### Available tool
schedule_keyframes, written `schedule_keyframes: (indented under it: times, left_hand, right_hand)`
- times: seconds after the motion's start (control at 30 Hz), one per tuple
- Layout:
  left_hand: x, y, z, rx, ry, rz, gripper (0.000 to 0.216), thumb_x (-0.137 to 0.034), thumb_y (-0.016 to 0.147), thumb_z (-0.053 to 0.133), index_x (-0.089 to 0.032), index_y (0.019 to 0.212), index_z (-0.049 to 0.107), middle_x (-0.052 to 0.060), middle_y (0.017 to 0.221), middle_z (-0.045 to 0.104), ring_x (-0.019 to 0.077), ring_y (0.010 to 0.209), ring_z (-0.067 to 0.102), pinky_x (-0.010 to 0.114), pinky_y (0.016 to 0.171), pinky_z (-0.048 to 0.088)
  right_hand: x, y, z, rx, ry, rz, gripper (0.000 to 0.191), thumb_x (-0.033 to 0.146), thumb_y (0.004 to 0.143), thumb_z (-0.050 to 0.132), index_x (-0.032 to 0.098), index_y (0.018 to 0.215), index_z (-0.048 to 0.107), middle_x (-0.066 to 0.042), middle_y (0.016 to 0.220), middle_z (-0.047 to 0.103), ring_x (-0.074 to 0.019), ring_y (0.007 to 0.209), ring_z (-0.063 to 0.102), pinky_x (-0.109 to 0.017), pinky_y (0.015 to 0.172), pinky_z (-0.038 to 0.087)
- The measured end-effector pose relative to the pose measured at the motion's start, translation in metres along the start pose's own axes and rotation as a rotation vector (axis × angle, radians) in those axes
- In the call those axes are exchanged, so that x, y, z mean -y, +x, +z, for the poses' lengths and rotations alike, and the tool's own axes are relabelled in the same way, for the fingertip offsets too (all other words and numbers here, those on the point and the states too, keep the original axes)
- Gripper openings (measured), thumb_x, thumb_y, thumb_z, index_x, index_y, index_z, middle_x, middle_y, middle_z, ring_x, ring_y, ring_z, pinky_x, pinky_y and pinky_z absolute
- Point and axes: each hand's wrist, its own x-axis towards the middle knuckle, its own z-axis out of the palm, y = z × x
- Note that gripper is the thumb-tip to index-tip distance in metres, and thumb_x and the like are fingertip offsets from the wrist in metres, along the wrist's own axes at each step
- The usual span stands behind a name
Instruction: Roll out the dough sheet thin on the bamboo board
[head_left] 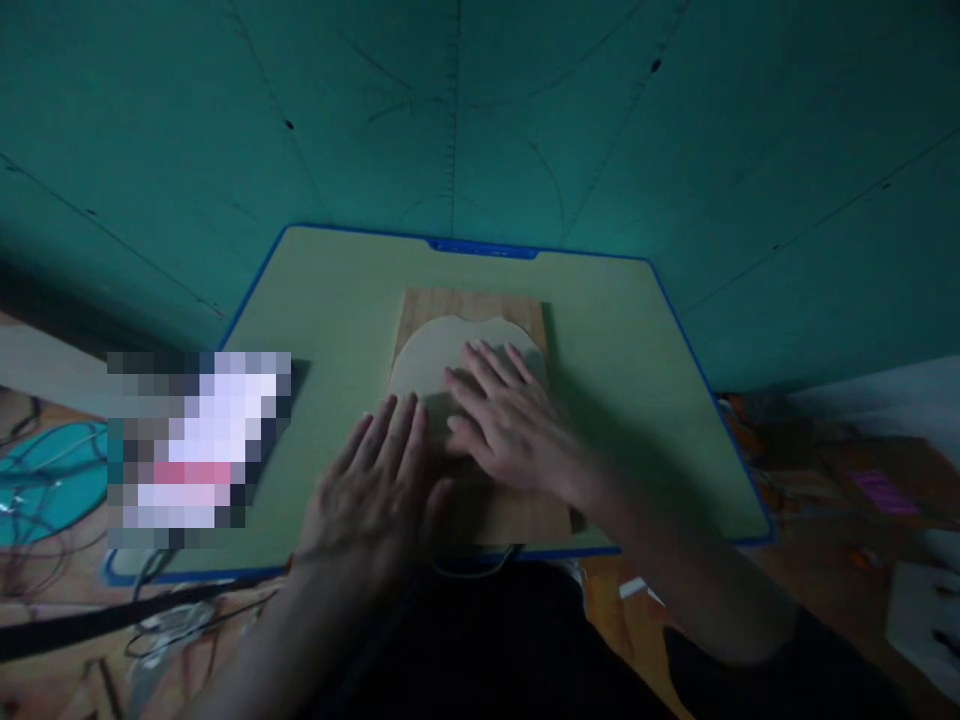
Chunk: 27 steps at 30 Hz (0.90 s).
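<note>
A pale flat sheet of dough (pixel 435 350) lies on a wooden board (pixel 517 305) in the middle of a small blue-edged table (pixel 615 340). My right hand (pixel 506 425) lies flat on the dough with its fingers stretched out. My left hand (pixel 379 480) rests flat beside it at the dough's near left edge, fingers together and extended. Neither hand holds anything.
A blurred-out object (pixel 199 445) sits on the table's left part. A teal wall (pixel 480 110) rises right behind the table. Cables (pixel 45 480) lie on the floor at the left; boxes and a pink-labelled item (pixel 885 490) lie on the floor at the right.
</note>
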Motion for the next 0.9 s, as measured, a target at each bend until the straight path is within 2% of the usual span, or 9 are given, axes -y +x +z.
schedule_keyframes:
  times: [0.1, 0.17, 0.27, 0.37, 0.47, 0.6, 0.77, 0.83, 0.9]
  left_hand:
    - [-0.022, -0.029, -0.01, -0.028, 0.005, 0.06, 0.062, -0.032, 0.102, 0.037, -0.003, 0.157, 0.029, 0.025, 0.155, 0.045, 0.0339, 0.148, 0.038, 0.051, 0.116, 0.04]
    - [-0.025, -0.035, -0.013, -0.04, 0.003, 0.099, 0.06, -0.026, 0.101, 0.036, -0.005, 0.157, 0.029, 0.022, 0.153, 0.048, 0.0315, 0.146, 0.042, 0.046, 0.115, 0.042]
    - [-0.009, -0.015, -0.009, -0.016, 0.015, 0.115, 0.057, -0.032, 0.103, 0.033, -0.001, 0.151, 0.037, 0.025, 0.148, 0.053, 0.0336, 0.14, 0.05, 0.047, 0.112, 0.045]
    - [0.018, 0.022, -0.003, 0.04, 0.027, 0.087, 0.067, -0.054, 0.103, 0.031, -0.002, 0.141, 0.049, 0.026, 0.141, 0.06, 0.0366, 0.133, 0.057, 0.049, 0.109, 0.048]
    - [0.03, 0.041, 0.0, 0.097, 0.008, 0.016, 0.076, -0.066, 0.1, 0.033, -0.004, 0.14, 0.051, 0.025, 0.144, 0.057, 0.0374, 0.138, 0.051, 0.05, 0.113, 0.044]
    - [0.008, 0.01, -0.004, 0.06, 0.011, 0.042, 0.084, -0.07, 0.097, 0.037, -0.007, 0.152, 0.037, 0.024, 0.152, 0.049, 0.0377, 0.143, 0.045, 0.053, 0.115, 0.039]
    - [-0.027, -0.046, -0.021, 0.015, 0.027, 0.156, 0.089, -0.071, 0.096, 0.038, -0.005, 0.156, 0.033, 0.022, 0.152, 0.051, 0.0347, 0.14, 0.05, 0.045, 0.112, 0.041]
    - [-0.028, -0.047, -0.02, 0.005, 0.034, 0.165, 0.084, -0.066, 0.098, 0.037, -0.006, 0.155, 0.034, 0.021, 0.151, 0.052, 0.0334, 0.139, 0.051, 0.044, 0.112, 0.041]
    - [-0.018, -0.033, -0.014, -0.01, 0.037, 0.135, 0.077, -0.063, 0.101, 0.033, -0.005, 0.152, 0.038, 0.022, 0.149, 0.053, 0.034, 0.138, 0.052, 0.046, 0.111, 0.042]
  right_hand:
    - [0.011, -0.035, -0.006, 0.046, 0.024, -0.07, 0.058, 0.04, 0.103, 0.038, 0.012, 0.154, 0.041, -0.015, 0.165, 0.034, -0.028, 0.155, 0.023, -0.052, 0.127, 0.018]
    - [0.012, -0.042, -0.008, 0.061, 0.04, -0.095, 0.057, 0.039, 0.103, 0.038, 0.013, 0.154, 0.042, -0.013, 0.165, 0.035, -0.0272, 0.154, 0.025, -0.05, 0.127, 0.019]
    - [0.002, -0.021, -0.006, 0.057, 0.032, -0.088, 0.055, 0.036, 0.103, 0.041, 0.015, 0.152, 0.045, -0.013, 0.164, 0.036, -0.0278, 0.154, 0.026, -0.051, 0.127, 0.018]
    - [-0.012, 0.018, -0.003, 0.062, 0.017, -0.01, 0.054, 0.035, 0.104, 0.039, 0.015, 0.153, 0.044, -0.014, 0.164, 0.035, -0.0289, 0.154, 0.026, -0.053, 0.126, 0.019]
    - [-0.018, 0.037, -0.004, 0.071, 0.009, 0.038, 0.056, 0.036, 0.103, 0.04, 0.013, 0.154, 0.042, -0.015, 0.166, 0.029, -0.0301, 0.155, 0.022, -0.053, 0.126, 0.017]
    - [-0.003, 0.003, -0.004, 0.018, -0.003, -0.024, 0.06, 0.037, 0.101, 0.044, 0.011, 0.155, 0.039, -0.017, 0.168, 0.024, -0.0311, 0.157, 0.015, -0.056, 0.127, 0.012]
    - [0.021, -0.061, -0.004, 0.021, 0.039, -0.088, 0.062, 0.034, 0.101, 0.04, 0.006, 0.156, 0.035, -0.018, 0.166, 0.028, -0.0289, 0.155, 0.021, -0.054, 0.127, 0.019]
    - [0.021, -0.063, -0.003, 0.032, 0.045, -0.102, 0.061, 0.033, 0.101, 0.039, 0.006, 0.155, 0.036, -0.018, 0.165, 0.031, -0.0283, 0.155, 0.024, -0.052, 0.126, 0.021]
    - [0.013, -0.047, -0.002, 0.02, 0.035, -0.107, 0.059, 0.032, 0.1, 0.039, 0.007, 0.153, 0.04, -0.018, 0.163, 0.035, -0.0283, 0.153, 0.027, -0.051, 0.126, 0.022]
